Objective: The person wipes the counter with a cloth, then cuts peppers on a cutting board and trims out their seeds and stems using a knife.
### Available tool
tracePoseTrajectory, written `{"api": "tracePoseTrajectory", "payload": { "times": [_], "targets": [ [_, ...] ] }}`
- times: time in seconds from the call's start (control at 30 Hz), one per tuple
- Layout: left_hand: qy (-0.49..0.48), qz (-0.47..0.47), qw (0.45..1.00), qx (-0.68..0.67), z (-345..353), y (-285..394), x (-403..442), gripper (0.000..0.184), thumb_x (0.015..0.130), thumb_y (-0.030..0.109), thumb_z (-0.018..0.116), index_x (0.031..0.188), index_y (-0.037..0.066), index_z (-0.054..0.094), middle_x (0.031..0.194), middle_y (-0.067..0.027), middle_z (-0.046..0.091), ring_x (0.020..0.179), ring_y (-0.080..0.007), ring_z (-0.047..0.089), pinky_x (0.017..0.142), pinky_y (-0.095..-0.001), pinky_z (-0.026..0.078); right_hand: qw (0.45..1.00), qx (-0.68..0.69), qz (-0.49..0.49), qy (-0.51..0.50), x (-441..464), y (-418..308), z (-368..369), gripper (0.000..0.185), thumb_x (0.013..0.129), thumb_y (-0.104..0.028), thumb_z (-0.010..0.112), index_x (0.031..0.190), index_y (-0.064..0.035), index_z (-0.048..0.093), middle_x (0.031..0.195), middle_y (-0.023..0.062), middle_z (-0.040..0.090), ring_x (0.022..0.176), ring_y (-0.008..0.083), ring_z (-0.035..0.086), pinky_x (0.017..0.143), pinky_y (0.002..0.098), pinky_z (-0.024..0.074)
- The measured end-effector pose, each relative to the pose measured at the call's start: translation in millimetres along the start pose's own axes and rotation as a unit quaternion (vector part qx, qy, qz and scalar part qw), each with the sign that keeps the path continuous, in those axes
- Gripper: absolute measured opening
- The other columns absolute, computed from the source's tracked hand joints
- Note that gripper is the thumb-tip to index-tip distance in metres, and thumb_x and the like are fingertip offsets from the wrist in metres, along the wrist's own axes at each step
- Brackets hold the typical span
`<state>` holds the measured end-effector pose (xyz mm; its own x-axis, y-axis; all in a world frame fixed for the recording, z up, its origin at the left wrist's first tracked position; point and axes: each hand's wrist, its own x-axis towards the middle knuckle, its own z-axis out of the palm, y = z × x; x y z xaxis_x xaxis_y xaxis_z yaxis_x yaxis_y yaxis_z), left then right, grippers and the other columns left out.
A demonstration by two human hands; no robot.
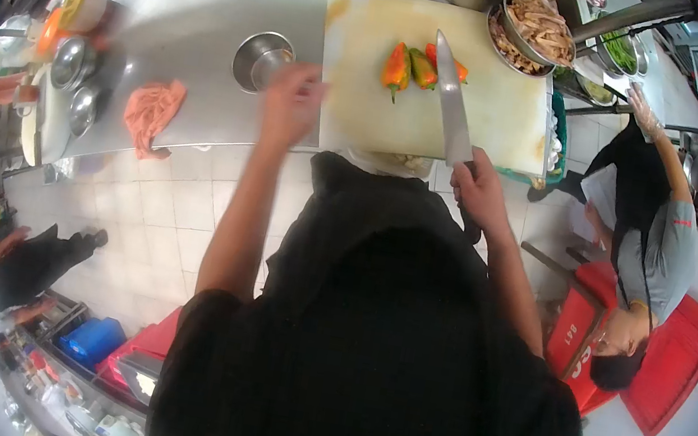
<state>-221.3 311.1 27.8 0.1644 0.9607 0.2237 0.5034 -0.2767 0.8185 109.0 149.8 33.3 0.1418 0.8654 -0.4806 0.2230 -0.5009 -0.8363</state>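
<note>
My right hand (pixel 483 192) is wrapped round the handle of a large knife (pixel 453 107), its blade pointing away over the right part of the cutting board (pixel 355 119). Several orange and green peppers (pixel 397 68) lie near the board's middle, left of the blade, one partly behind it. My left hand (pixel 293 100) is smeared by motion at the board's left edge, and its fingers cannot be made out. Just beyond it a round metal bowl (pixel 262 61) stands on the steel table, partly covered by the hand.
A pink cloth (pixel 151 116) lies at the table's front left. Metal bowls of food (pixel 539 27) line the board's far side. At the right a person (pixel 653 257) in a grey shirt stands near red crates (pixel 678 357). Another person (pixel 31 268) is at the lower left.
</note>
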Motion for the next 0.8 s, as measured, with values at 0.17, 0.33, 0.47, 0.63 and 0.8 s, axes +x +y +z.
{"api": "tracePoseTrajectory", "payload": {
  "times": [0.17,0.33,0.47,0.63,0.8],
  "targets": [
    [-0.065,0.031,0.997,-0.016,110,-4,17,0.03,0.087,0.012,0.078,0.115,0.004,0.072,0.114,-0.0164,0.069,0.09,-0.0245,0.072,0.076,-0.0336,0.062,0.992,-0.083,-0.087,-0.023,20,-7,-6,0.067,0.099,-0.017,0.059,0.16,-0.0086,0.033,0.11,0.0228,0.069,0.093,0.0294,0.069,0.088,0.0402,0.0543],
    [-0.048,-0.008,0.999,0.001,139,-2,18,0.029,0.083,0.006,0.079,0.112,0.004,0.073,0.106,-0.0151,0.068,0.086,-0.0253,0.072,0.073,-0.0351,0.061,0.987,-0.101,-0.12,-0.043,36,0,-6,0.068,0.096,-0.016,0.06,0.159,-0.009,0.034,0.108,0.0283,0.07,0.091,0.0412,0.069,0.086,0.0433,0.0536],
    [-0.027,-0.028,0.999,-0.018,146,-1,14,0.029,0.083,0.003,0.078,0.111,0.001,0.073,0.103,-0.0162,0.066,0.079,-0.0235,0.072,0.071,-0.0334,0.061,0.987,-0.077,-0.121,-0.078,43,7,-7,0.068,0.096,-0.017,0.062,0.158,-0.0088,0.037,0.095,0.0257,0.07,0.082,0.0391,0.069,0.081,0.0435,0.0542],
    [-0.02,-0.028,0.999,-0.04,146,-2,14,0.028,0.084,0.002,0.078,0.111,-0.001,0.072,0.101,-0.0147,0.066,0.079,-0.021,0.072,0.071,-0.0318,0.061,0.984,-0.072,-0.137,-0.092,47,10,-15,0.067,0.095,-0.018,0.063,0.157,-0.0103,0.041,0.089,0.0247,0.069,0.078,0.0358,0.069,0.079,0.0418,0.0543],
    [-0.008,-0.02,0.999,-0.046,146,-7,8,0.03,0.084,0.001,0.078,0.113,-0.002,0.07,0.103,-0.014,0.066,0.081,-0.0199,0.072,0.072,-0.0311,0.061,0.978,-0.094,-0.16,-0.099,53,1,-15,0.067,0.093,-0.018,0.064,0.157,-0.0127,0.042,0.089,0.0239,0.069,0.077,0.036,0.068,0.078,0.0417,0.0542]
  ]
}}
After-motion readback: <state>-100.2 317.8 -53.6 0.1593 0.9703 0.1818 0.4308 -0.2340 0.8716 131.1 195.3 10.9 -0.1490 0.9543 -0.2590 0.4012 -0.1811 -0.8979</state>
